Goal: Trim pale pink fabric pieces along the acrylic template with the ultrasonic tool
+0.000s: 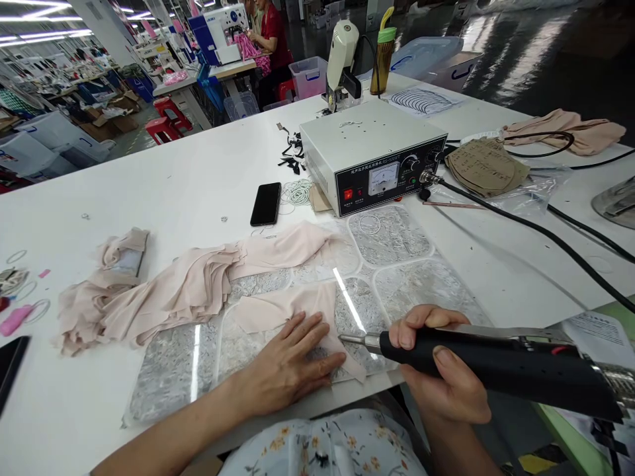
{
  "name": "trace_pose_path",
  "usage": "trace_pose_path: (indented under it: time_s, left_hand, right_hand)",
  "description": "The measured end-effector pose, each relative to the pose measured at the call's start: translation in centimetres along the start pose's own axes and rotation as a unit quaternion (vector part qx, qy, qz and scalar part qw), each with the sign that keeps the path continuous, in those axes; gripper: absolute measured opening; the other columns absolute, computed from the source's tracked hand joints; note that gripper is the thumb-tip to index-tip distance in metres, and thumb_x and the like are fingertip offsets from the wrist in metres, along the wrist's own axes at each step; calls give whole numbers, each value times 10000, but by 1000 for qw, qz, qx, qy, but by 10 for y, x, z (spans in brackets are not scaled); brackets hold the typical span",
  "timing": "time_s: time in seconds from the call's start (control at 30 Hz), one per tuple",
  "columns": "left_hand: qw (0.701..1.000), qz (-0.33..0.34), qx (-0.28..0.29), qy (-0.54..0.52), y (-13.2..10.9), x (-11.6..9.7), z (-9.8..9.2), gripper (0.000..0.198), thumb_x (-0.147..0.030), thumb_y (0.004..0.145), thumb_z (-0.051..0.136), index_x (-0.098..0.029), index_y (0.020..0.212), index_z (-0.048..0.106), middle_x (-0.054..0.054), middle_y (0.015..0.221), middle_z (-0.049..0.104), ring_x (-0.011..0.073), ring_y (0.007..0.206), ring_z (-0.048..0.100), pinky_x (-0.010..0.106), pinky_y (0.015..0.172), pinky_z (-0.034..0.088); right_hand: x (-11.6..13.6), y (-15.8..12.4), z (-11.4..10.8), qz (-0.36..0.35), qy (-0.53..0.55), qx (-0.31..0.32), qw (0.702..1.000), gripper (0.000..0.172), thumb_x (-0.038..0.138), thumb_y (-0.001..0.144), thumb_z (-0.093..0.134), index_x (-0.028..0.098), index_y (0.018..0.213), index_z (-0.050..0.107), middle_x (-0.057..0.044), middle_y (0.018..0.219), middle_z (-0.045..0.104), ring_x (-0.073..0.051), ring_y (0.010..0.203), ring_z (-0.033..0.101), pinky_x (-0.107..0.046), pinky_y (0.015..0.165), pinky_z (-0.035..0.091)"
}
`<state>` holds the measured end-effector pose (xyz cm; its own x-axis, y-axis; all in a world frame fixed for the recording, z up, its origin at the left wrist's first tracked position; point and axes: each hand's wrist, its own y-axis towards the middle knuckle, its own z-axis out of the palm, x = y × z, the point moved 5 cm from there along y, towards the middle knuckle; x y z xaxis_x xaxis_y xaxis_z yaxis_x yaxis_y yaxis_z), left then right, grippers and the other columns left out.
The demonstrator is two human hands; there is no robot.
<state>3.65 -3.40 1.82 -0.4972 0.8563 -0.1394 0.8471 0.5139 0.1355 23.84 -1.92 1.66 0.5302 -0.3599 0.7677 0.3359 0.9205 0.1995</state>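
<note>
My left hand (pixel 292 363) lies flat, fingers spread, on a piece of pale pink fabric (pixel 317 301) over a grey marble-patterned mat (pixel 407 291). Wrapped in my right hand (pixel 441 363) is a black handheld tool (pixel 496 363), its thin metal tip pointing left at the fabric's right edge, close to my left fingers. Whether the tip touches the fabric I cannot tell. A heap of the same pink fabric (pixel 188 284) stretches across the mat's left part and onto the white table.
Behind the mat stands a grey control box (pixel 372 145) with black cables (pixel 536 231). A phone (pixel 266 204) lies left of it. Brown fabric pieces (pixel 486 165) and a bottle (pixel 383 59) are farther back. A person in red (pixel 275 39) works at a sewing machine.
</note>
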Motion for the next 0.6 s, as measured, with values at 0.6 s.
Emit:
trace_pose_path:
  time_s: [0.6]
  left_hand:
    - [999, -6, 33, -36, 5, 5, -2, 355, -345, 966, 531, -272, 1313, 542, 188, 1467, 338, 379, 1344, 377, 568, 1012, 420]
  right_hand:
    - [2, -1, 2, 0, 6, 13, 1000, 111, 262, 773, 613, 217, 874, 606, -10, 799, 521, -103, 558, 535, -299, 532, 502]
